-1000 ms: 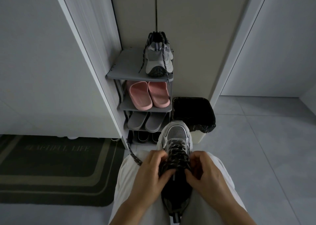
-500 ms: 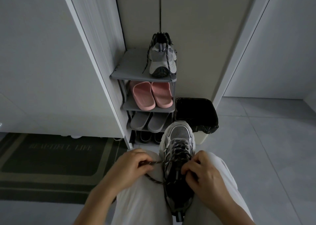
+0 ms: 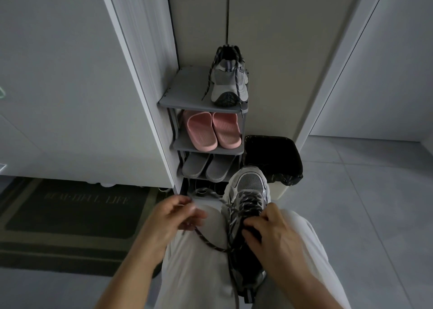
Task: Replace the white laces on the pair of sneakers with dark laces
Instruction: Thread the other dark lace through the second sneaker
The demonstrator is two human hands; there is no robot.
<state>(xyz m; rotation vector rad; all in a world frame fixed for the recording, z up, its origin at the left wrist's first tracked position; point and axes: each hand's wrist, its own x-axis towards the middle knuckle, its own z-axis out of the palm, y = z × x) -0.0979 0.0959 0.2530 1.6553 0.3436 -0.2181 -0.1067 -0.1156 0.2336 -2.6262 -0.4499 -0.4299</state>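
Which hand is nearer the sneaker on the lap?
Right. The right hand grips the sneaker itself; the left hand is off to its left, pinching the dark lace.

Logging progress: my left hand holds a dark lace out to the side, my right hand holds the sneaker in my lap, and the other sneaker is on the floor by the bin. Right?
Not quite. The head view shows the other sneaker on the shoe rack's top shelf, not the floor. The rest is right.

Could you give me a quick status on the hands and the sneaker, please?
Left hand pinches dark lace, stretched sideways. Right hand grips sneaker on lap. Second sneaker on rack, dark-laced. Nothing in the way.
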